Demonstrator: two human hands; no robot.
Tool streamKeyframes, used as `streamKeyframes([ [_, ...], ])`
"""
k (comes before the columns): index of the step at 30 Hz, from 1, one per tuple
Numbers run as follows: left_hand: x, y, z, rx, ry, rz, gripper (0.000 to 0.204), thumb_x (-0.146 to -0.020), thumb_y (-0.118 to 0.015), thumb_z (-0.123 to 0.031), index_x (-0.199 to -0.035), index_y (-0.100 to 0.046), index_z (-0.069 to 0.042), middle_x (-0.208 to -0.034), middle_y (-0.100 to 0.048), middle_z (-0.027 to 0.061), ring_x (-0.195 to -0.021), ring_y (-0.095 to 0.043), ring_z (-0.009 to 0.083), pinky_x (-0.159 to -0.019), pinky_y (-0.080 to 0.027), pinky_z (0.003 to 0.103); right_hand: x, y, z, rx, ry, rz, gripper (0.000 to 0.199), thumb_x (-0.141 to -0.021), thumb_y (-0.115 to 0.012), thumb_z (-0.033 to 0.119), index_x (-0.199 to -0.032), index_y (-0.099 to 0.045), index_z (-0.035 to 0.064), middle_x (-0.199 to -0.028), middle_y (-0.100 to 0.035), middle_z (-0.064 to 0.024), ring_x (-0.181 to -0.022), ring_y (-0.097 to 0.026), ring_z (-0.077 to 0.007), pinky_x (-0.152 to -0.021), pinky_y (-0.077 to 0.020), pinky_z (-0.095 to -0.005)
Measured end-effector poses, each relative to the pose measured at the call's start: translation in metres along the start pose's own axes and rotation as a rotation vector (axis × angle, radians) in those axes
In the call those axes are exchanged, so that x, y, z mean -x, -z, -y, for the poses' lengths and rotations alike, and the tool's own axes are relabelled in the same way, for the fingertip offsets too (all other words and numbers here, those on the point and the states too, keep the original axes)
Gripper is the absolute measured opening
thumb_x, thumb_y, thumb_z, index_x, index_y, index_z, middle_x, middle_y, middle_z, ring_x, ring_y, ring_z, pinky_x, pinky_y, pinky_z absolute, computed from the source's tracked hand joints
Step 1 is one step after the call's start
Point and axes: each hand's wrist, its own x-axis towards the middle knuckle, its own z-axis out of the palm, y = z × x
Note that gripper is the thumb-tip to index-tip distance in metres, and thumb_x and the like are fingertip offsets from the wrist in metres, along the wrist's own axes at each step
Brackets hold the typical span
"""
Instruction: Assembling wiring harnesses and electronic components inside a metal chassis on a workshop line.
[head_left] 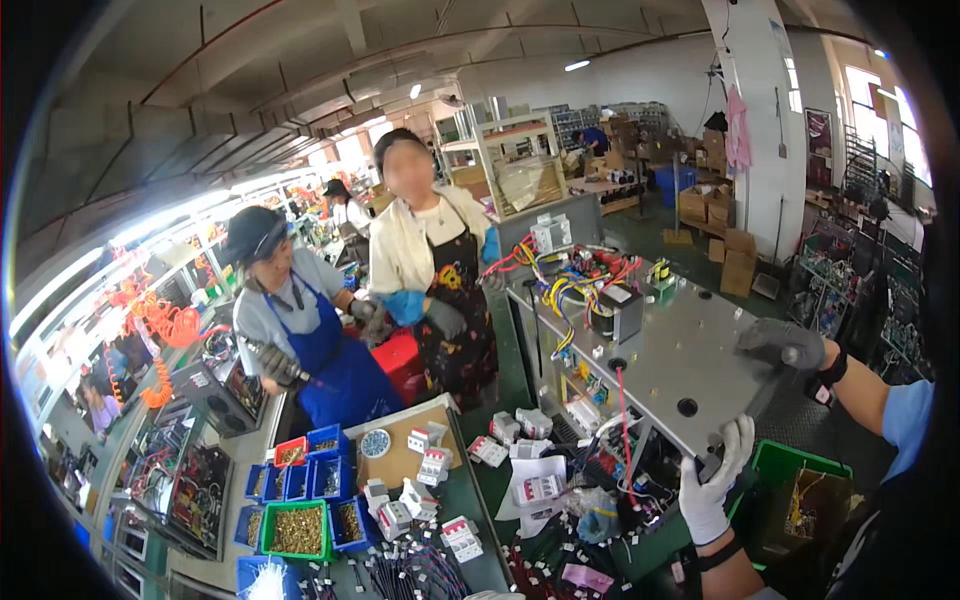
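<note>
Head view shows us holding a large grey sheet-metal panel [690,360] with round holes, tilted above the cluttered counter [470,490]. Our left hand [712,480], in a white glove, is clamped on its lower corner; our right hand [785,345], in a grey glove, is closed over its far right edge. Coloured wires and a small grey transformer block [620,310] sit on it, so we judge it stiff, fairly heavy and sharp-edged, best gripped at opposite bare edges.
</note>
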Motion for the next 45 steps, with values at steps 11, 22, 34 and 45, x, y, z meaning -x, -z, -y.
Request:
streamKeyframes([
  [11,0.105,-0.019,0.046,0.667,0.45,-0.005,0.026,-0.095,-0.057,-0.015,-0.113,-0.066,0.001,-0.11,-0.069,0.0183,-0.099,-0.067,0.0305,-0.087,-0.052,0.036,-0.001,-0.004,0.004,0.095,0.097,-0.072,0.071,-0.076,-0.067,0.013,-0.14,-0.038,0.0037,-0.144,-0.038,-0.0221,-0.136,-0.033,-0.0426,-0.113,-0.0258,-0.0532],
  [22,0.126,-0.007,0.09,0.6,0.252,0.17,0.025,-0.094,-0.059,-0.019,-0.11,-0.067,-0.002,-0.105,-0.07,0.0164,-0.096,-0.068,0.0317,-0.084,-0.053,0.037,0.153,0.086,0.032,0.164,-0.231,0.458,0.059,-0.076,-0.068,0.013,-0.132,-0.051,0.0017,-0.131,-0.055,-0.0247,-0.124,-0.05,-0.0415,-0.104,-0.0392,-0.0457],
  [34,0.114,-0.029,0.076,0.377,-0.01,0.128,0.025,-0.095,-0.055,-0.02,-0.109,-0.066,-0.002,-0.104,-0.069,0.0174,-0.094,-0.066,0.0349,-0.083,-0.053,0.04,0.507,0.273,-0.236,0.345,-0.42,2.1,0.026,-0.09,-0.049,0.03,-0.1,-0.064,0.0117,-0.092,-0.069,-0.0128,-0.084,-0.067,-0.0316,-0.07,-0.0527,-0.044],
  [45,0.056,-0.078,-0.007,0.265,-0.102,0.101,0.021,-0.093,-0.06,-0.017,-0.107,-0.067,-0.004,-0.106,-0.07,0.0143,-0.096,-0.067,0.0319,-0.086,-0.053,0.04,0.321,0.075,-0.053,0.053,-0.271,1.854,0.056,-0.094,-0.043,0.052,-0.128,-0.058,0.0107,-0.126,-0.062,-0.0154,-0.118,-0.058,-0.0327,-0.099,-0.0444,-0.0437],
])
